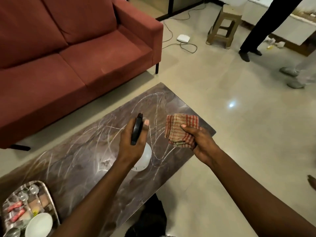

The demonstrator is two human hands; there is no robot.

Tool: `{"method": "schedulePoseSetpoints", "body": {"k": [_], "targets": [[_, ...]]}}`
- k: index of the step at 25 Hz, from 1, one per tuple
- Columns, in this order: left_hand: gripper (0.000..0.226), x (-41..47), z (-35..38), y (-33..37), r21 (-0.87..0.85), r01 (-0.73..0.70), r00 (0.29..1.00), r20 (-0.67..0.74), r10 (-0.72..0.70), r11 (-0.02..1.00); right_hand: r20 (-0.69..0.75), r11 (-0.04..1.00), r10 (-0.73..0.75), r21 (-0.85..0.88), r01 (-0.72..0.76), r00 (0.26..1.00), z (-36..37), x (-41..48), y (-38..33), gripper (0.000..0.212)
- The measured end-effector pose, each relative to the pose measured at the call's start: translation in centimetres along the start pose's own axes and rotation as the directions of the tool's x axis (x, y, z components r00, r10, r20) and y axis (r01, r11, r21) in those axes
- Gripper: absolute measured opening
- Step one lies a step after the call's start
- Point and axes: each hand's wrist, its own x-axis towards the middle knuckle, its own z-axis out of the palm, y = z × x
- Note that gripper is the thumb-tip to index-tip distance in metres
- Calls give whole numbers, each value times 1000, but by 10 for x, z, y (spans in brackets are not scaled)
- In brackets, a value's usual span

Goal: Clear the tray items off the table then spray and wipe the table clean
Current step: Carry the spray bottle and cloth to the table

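Your left hand (pixel 135 142) grips the spray bottle (pixel 142 158) over the desk (pixel 77 159); your right hand (pixel 198 139) pinches the folded cloth (pixel 181 129).

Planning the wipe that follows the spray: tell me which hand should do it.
Probably the right. The right hand grips the folded striped cloth over the far end of the table. The left hand is busy holding the spray bottle.
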Motion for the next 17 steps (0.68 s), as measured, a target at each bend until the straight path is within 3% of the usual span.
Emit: {"method": "schedulePoseSetpoints", "body": {"k": [7,13,17], "targets": [[37,93,62,-8,38,65,994,-94,-61,997,0,993,93,-70,-93,996,-8,121,-62,20],[48,164,141,-50,135,193,961,-226,-159,972,49,955,219,-215,-204,974,-41,248,-84,24],[51,214,199,-88,51,289,918,-298,-261,956,58,909,224,-372,-187,973,-79,337,-83,29]]}}
